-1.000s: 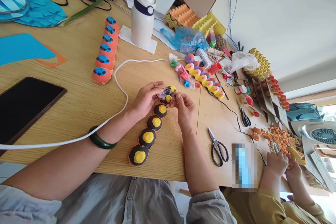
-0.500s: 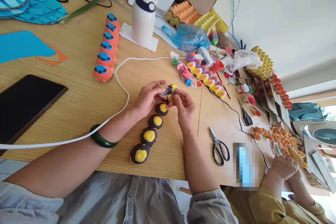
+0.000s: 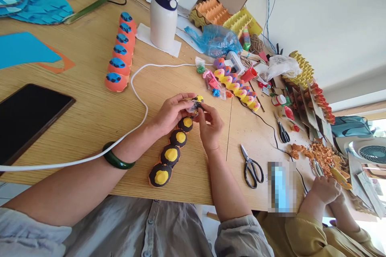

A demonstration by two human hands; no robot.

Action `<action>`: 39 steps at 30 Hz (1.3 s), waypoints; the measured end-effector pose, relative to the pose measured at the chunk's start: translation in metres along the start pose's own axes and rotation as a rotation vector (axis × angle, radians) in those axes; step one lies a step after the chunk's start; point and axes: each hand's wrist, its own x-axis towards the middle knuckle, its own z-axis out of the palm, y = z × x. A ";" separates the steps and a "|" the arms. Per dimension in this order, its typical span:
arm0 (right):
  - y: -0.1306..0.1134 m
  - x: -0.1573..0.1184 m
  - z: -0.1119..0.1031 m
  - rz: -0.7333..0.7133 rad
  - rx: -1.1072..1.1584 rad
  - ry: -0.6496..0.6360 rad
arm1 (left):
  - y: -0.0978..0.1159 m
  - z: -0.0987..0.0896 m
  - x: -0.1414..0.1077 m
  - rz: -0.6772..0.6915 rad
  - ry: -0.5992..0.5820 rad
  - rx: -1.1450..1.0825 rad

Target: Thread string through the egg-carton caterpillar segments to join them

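Observation:
My left hand (image 3: 170,115) pinches a small clear plastic bag (image 3: 190,108) with dark material in it. At the bag's mouth, the fingertips of my right hand (image 3: 212,126) are closed on a bit of black clay (image 3: 199,105). Both hands hover over the far end of a strip of egg-carton cups (image 3: 171,155), capped in black with yellow centres. My fingers partly hide the cups at that end. To the left stands an orange cup strip (image 3: 118,64) with blue tops and black spots. A green bangle (image 3: 116,160) circles my left wrist.
Scissors (image 3: 251,166) lie right of my right forearm. A white cable (image 3: 141,100) crosses the table and my left forearm. A phone (image 3: 30,120), a white bottle (image 3: 163,20) and yellow-pink cups (image 3: 237,87) stand or lie around. A co-worker's hands (image 3: 325,189) are at right.
My right fingers have shifted slightly at the bag's mouth, and the bag has turned a little. The whole view has moved slightly; the cup strips stay in place.

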 end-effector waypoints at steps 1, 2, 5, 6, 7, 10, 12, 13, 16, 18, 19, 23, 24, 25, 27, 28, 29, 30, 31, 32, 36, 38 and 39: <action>0.000 0.000 -0.001 -0.027 -0.025 0.015 | 0.000 0.001 0.000 -0.013 -0.002 -0.012; 0.001 0.000 -0.002 -0.057 -0.055 0.030 | 0.001 0.001 -0.001 -0.026 -0.006 -0.023; 0.001 0.001 -0.005 -0.118 -0.142 0.062 | 0.001 0.001 -0.001 -0.046 -0.028 -0.038; 0.000 0.001 -0.006 -0.113 -0.153 0.071 | 0.001 0.001 0.000 -0.041 -0.035 -0.034; 0.000 0.001 -0.006 -0.092 -0.147 0.080 | 0.000 0.001 0.000 -0.032 -0.042 -0.027; -0.005 0.003 -0.006 0.037 -0.035 0.100 | -0.002 -0.002 0.001 0.005 -0.058 0.005; -0.009 0.004 -0.004 0.135 0.084 0.115 | -0.003 -0.003 0.002 0.039 -0.050 0.035; -0.012 0.005 -0.004 0.175 0.143 0.127 | -0.003 -0.003 0.003 0.061 -0.039 0.054; -0.018 0.008 -0.003 0.238 0.282 0.161 | -0.004 -0.005 0.005 0.125 -0.001 0.117; -0.020 0.009 -0.004 0.262 0.331 0.141 | -0.005 -0.006 0.005 0.149 0.017 0.141; -0.021 0.009 -0.004 0.272 0.345 0.120 | -0.005 -0.006 0.006 0.153 0.024 0.147; -0.017 0.008 -0.005 0.258 0.343 0.036 | -0.005 -0.006 0.006 0.145 0.042 0.131; -0.015 0.008 -0.005 0.248 0.327 0.021 | -0.005 -0.006 0.006 0.141 0.050 0.123; -0.012 0.007 -0.005 0.240 0.310 0.009 | -0.005 -0.005 0.006 0.137 0.061 0.113; -0.006 0.007 -0.003 0.232 0.293 -0.009 | -0.003 -0.004 0.006 0.123 0.087 0.093; -0.004 0.007 -0.002 0.230 0.295 -0.017 | -0.003 -0.003 0.006 0.117 0.102 0.083; -0.001 0.006 -0.001 0.228 0.300 -0.022 | -0.002 -0.003 0.006 0.114 0.113 0.073; 0.001 0.006 0.000 0.226 0.304 -0.027 | -0.002 -0.003 0.006 0.112 0.117 0.067; 0.003 0.005 0.000 0.221 0.301 -0.035 | -0.002 -0.003 0.006 0.111 0.110 0.069; 0.005 0.005 0.001 0.213 0.291 -0.043 | -0.002 -0.003 0.005 0.110 0.091 0.076; 0.006 0.004 0.002 0.153 0.226 -0.029 | -0.005 -0.006 0.004 0.117 -0.020 0.154; 0.004 0.004 0.002 0.150 0.220 0.006 | -0.006 -0.007 0.004 0.126 -0.033 0.190; 0.003 0.004 0.001 0.155 0.225 0.023 | -0.006 -0.007 0.003 0.129 -0.028 0.202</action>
